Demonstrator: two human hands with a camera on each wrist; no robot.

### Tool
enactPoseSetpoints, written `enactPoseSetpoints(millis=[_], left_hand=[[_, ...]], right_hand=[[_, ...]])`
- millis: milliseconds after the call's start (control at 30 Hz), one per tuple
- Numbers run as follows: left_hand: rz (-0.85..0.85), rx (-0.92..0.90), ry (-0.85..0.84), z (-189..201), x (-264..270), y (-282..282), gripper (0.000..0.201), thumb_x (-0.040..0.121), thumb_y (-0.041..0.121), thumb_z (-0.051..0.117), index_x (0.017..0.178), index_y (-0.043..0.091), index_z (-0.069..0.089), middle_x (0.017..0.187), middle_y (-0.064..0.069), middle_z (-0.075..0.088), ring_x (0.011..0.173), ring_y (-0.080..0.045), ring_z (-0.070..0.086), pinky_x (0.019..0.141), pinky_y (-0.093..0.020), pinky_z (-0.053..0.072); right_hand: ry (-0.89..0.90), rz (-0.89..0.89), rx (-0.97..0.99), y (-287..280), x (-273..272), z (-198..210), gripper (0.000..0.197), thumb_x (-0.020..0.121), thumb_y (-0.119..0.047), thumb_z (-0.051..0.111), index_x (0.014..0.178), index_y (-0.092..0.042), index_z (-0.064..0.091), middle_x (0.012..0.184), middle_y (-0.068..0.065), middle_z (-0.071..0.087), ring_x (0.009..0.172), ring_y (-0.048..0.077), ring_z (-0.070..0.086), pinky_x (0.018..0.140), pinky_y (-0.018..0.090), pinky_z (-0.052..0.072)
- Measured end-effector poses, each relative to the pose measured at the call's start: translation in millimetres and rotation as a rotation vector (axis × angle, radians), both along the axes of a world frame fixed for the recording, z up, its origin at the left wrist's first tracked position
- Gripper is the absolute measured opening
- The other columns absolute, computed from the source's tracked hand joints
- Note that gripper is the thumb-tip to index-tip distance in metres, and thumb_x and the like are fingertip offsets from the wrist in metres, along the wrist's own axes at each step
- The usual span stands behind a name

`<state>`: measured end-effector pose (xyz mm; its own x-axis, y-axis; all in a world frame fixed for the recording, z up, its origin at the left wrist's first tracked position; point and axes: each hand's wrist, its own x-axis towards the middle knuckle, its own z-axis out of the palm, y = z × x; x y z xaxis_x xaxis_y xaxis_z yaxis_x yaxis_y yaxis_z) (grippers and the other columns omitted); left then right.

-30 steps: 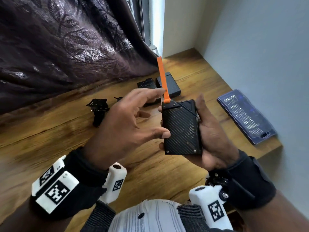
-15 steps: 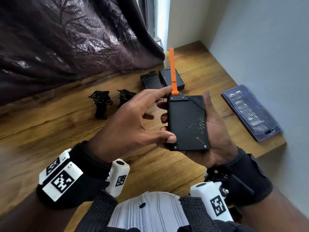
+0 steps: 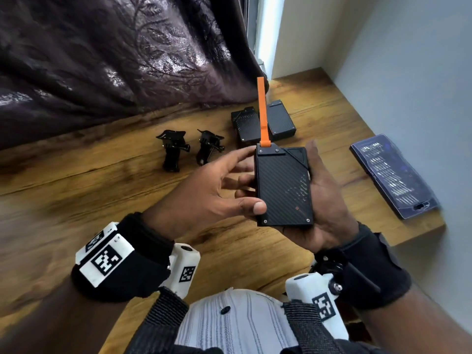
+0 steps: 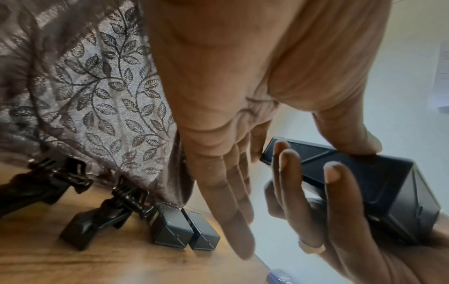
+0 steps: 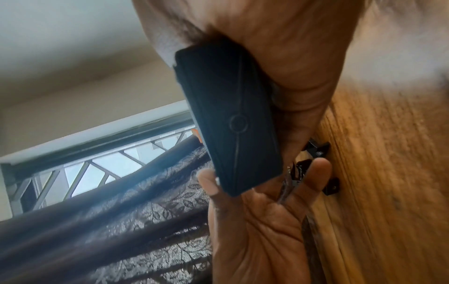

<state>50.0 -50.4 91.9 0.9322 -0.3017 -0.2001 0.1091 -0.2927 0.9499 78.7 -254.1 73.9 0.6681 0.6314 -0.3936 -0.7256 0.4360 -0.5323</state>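
A black carbon-pattern box (image 3: 283, 185) with an orange strap (image 3: 262, 111) standing up from its top is held above the wooden table (image 3: 102, 200). My right hand (image 3: 327, 195) cradles it from behind and the right, fingers curled round its left edge (image 4: 340, 192) and thumb along its right side. My left hand (image 3: 229, 175) is beside its left edge with straight fingers. Its thumb (image 4: 352, 142) rests on the box's lower left corner and its index finger reaches the top left corner. In the right wrist view the box's side (image 5: 230, 119) fills the middle.
Two more black boxes (image 3: 246, 123) (image 3: 279, 121) lie at the back near a dark leaf-patterned curtain (image 3: 115, 60). Two black clamp mounts (image 3: 173, 149) (image 3: 208, 145) stand left of them. A blue bit-set case (image 3: 393, 175) lies by the right wall, near the table's edge.
The box has come from a left lean to nearly straight, sitting flatter in the right palm. The left thumb stays on the lower left corner; the index finger has come down to the top corner.
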Motion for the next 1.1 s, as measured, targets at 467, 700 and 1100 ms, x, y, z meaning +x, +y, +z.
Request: enactPoseSetpoints(millis=[467, 700, 1100], left_hand=[[0.366, -0.268, 0.323, -9, -49, 73, 0.032, 0.103, 0.024, 0.057, 0.127, 0.004, 0.063, 0.115, -0.017, 0.074, 0.090, -0.023, 0.076, 0.064, -0.033, 0.062], [0.544, -0.167, 0.359, -54, -83, 137, 0.028, 0.104, 0.026, 0.060, 0.122, 0.005, 0.065, 0.113, -0.015, 0.075, 0.097, -0.026, 0.075, 0.074, -0.044, 0.064], [0.525, 0.226, 0.307, -97, -114, 216, 0.022, 0.100, 0.038, 0.065, 0.105, 0.017, 0.071, 0.099, -0.004, 0.077, 0.092, -0.023, 0.074, 0.088, -0.055, 0.059]], right_hand=[[-0.174, 0.122, -0.333, 100, -21, -5, 0.067, 0.101, -0.063, 0.029, 0.131, -0.013, 0.064, 0.127, 0.021, 0.067, 0.120, 0.038, 0.063, 0.102, 0.056, 0.050], [-0.380, 0.229, -0.642, 172, -31, -33, 0.039, 0.105, -0.037, 0.049, 0.122, -0.007, 0.065, 0.117, 0.016, 0.072, 0.111, 0.033, 0.068, 0.094, 0.044, 0.056], [-0.669, 0.449, -1.014, 255, -34, -90, 0.028, 0.094, -0.025, 0.069, 0.118, -0.012, 0.066, 0.104, 0.009, 0.072, 0.095, 0.024, 0.072, 0.088, 0.048, 0.060]])
